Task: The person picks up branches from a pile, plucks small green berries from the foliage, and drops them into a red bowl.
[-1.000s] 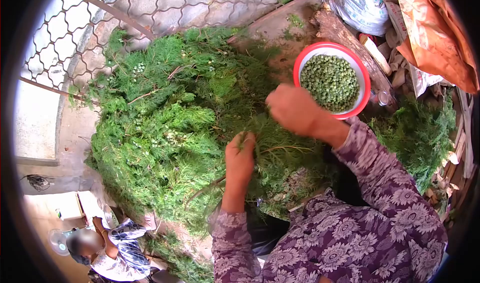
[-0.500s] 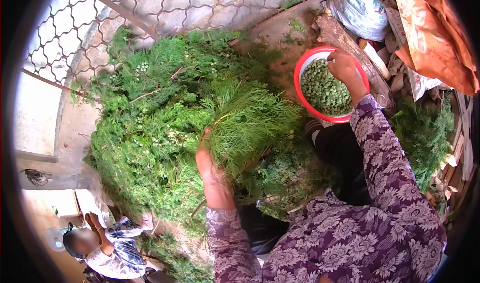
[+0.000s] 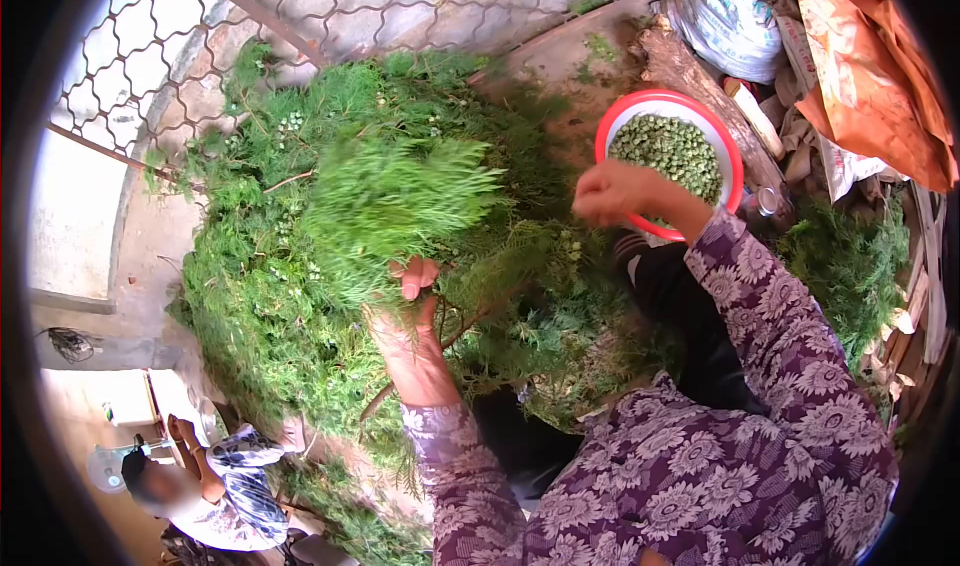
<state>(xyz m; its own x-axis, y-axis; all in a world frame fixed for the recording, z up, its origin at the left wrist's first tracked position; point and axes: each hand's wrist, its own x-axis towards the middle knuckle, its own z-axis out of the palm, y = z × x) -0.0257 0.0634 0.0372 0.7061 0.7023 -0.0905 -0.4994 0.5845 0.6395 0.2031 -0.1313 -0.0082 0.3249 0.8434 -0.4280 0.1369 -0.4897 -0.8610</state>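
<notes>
My left hand (image 3: 412, 301) is closed around the stem of a leafy green branch (image 3: 400, 201), whose sprays fan out above it, blurred. Under and around it spreads a large heap of green foliage (image 3: 240, 296) with small pale cones among it. My right hand (image 3: 625, 194) hangs at the lower left rim of a red-rimmed bowl (image 3: 738, 171). Its fingers are curled together; whether something small is between them is hidden. Many small green cones (image 3: 675, 154) lie inside the bowl.
A wire mesh fence (image 3: 370, 6) runs along the top. White sacks (image 3: 728, 26), an orange sheet (image 3: 870, 86) and a log (image 3: 690, 71) lie at the upper right. Another person (image 3: 225, 496) sits at the lower left. More foliage (image 3: 845, 271) lies to the right.
My right hand has moved left and down from above the bowl to its lower left rim. The branch in my left hand has swung left and up.
</notes>
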